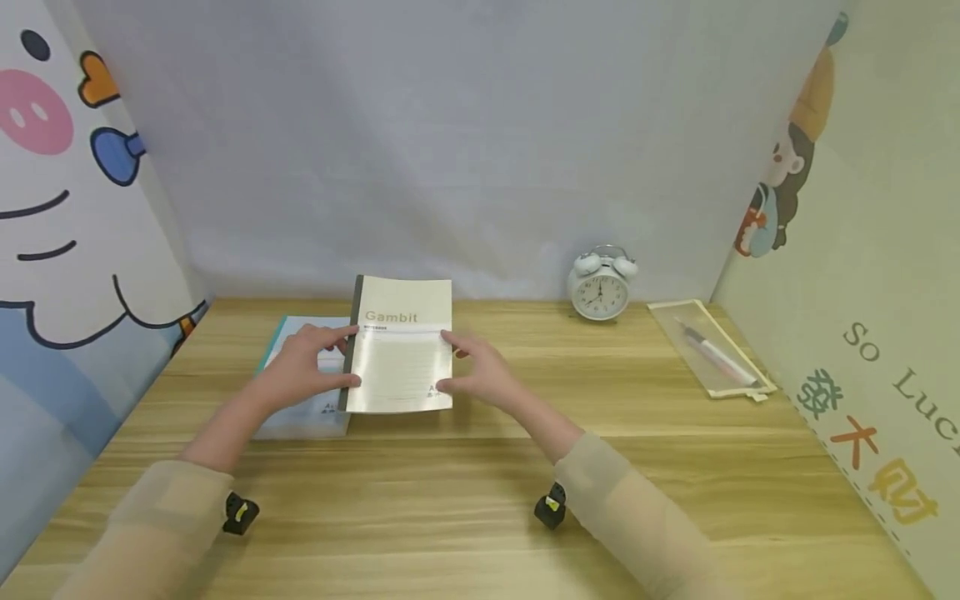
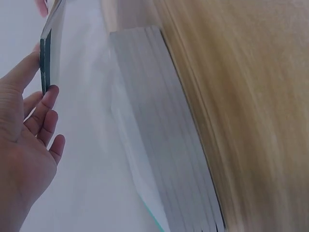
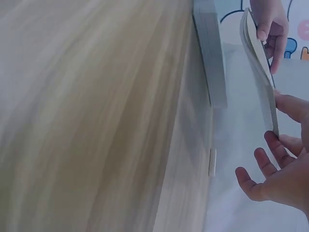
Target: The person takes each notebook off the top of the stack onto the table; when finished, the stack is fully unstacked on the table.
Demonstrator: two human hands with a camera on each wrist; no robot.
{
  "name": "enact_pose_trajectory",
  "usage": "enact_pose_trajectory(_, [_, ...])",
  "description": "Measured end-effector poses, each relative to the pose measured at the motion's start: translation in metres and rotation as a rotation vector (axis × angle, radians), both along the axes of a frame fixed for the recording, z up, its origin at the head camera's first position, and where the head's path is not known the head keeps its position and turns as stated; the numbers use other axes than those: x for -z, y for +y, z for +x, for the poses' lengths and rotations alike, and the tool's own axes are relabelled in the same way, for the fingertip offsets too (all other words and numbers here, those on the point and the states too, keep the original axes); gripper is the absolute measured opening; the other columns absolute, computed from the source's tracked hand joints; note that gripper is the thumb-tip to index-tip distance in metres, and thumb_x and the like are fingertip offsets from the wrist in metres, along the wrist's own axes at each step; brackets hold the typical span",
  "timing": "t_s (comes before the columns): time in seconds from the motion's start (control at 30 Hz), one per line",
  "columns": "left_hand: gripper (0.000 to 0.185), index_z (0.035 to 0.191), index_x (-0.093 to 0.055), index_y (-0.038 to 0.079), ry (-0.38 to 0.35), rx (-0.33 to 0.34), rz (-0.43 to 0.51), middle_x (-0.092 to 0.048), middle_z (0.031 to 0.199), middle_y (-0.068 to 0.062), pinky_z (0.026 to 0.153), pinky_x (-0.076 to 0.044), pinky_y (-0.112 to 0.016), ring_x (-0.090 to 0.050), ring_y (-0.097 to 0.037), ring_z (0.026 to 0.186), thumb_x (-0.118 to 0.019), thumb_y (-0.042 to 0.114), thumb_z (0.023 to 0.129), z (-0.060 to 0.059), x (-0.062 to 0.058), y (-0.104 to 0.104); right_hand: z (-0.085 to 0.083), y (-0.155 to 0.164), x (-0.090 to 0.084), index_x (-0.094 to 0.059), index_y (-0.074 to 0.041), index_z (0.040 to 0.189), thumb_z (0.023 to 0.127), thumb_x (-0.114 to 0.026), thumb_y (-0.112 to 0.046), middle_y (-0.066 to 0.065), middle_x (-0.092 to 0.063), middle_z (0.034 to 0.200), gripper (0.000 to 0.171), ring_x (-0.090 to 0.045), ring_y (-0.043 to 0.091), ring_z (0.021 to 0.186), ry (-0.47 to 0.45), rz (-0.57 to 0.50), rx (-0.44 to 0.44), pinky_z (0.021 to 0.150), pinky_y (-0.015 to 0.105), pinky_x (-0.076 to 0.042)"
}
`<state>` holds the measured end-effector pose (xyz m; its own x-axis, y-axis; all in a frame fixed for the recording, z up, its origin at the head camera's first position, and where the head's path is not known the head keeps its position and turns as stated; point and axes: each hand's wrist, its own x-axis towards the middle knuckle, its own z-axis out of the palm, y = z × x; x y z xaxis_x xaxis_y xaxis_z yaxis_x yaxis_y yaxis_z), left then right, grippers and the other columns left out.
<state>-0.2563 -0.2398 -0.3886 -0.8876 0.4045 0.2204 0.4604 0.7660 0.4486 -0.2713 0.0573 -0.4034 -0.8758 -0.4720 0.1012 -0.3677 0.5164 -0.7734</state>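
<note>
Cream paper Gambit notebook with dark spine (image 1: 401,354): we hold it raised above the wood-grain tabletop (image 1: 465,500), beside the pale, teal-edged book stack (image 1: 300,421)
Left hand (image 1: 300,367): our fingers and thumb grip the spine edge
Right hand (image 1: 480,371): we pinch the opposite edge
White twin-bell clock (image 1: 600,297): back right

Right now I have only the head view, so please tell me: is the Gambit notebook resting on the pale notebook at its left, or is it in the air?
Observer: In the air: the right wrist view shows a gap between the Gambit notebook and the pale notebook.
Operator: Is that lower one thin?
Observer: No, in the left wrist view its side is thick, with several layers.
Operator: Do all fingers of the right hand touch the upper one?
Observer: No, the right wrist view shows the little finger free.
</note>
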Motion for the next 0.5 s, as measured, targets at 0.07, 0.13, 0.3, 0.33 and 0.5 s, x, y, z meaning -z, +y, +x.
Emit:
enact_pose_trajectory(0.07, [0.077,0.139,-0.046,0.005,-0.015,0.007,0.002,-0.060,0.101,-0.004,0.087,-0.032,-0.051,-0.046,-0.027,0.100,-0.078,0.037,0.076,0.001,0.003,0.003,0.001,0.004,0.003,-0.037,-0.009,0.145,0.076,-0.080,-0.020,0.012,-0.043,0.143,0.082,-0.047,0.034,0.122,0.004,0.021,-0.017,0.099,0.047,-0.042])
enact_pose_trajectory(0.13, [0.079,0.139,-0.047,0.006,-0.035,0.010,0.006,-0.060,0.102,-0.004,0.087,-0.031,-0.052,-0.046,-0.026,0.099,-0.079,0.038,0.075,0.001,0.006,0.005,0.002,0.008,0.005,-0.037,-0.008,0.145,0.076,-0.080,-0.023,0.012,-0.043,0.143,0.083,-0.047,0.034,0.121,0.012,0.056,-0.038,0.099,0.046,-0.042])
enact_pose_trajectory(0.3, [0.081,0.139,-0.048,0.007,-0.073,0.011,-0.016,-0.060,0.101,-0.001,0.090,-0.030,-0.056,-0.046,-0.024,0.100,-0.080,0.040,0.072,-0.002,0.015,0.010,0.007,0.016,0.012,-0.034,-0.009,0.147,0.076,-0.080,-0.027,0.011,-0.041,0.145,0.086,-0.046,0.031,0.122,-0.008,0.131,-0.079,0.099,0.043,-0.042])
enact_pose_trajectory(0.33, [0.081,0.138,-0.048,0.007,-0.075,0.015,-0.024,-0.061,0.100,0.000,0.090,-0.030,-0.056,-0.046,-0.024,0.100,-0.081,0.040,0.071,-0.003,0.016,0.011,0.007,0.017,0.014,-0.034,-0.009,0.147,0.076,-0.080,-0.027,0.011,-0.040,0.145,0.086,-0.046,0.032,0.123,-0.014,0.136,-0.082,0.099,0.043,-0.042])
enact_pose_trajectory(0.5, [0.080,0.135,-0.052,0.006,-0.061,0.037,-0.066,-0.061,0.096,0.003,0.084,-0.031,-0.053,-0.047,-0.024,0.096,-0.082,0.040,0.069,-0.010,0.027,0.015,0.004,0.023,0.024,-0.034,-0.009,0.147,0.075,-0.081,-0.025,0.013,-0.041,0.143,0.087,-0.045,0.032,0.123,-0.030,0.145,-0.096,0.099,0.043,-0.042])
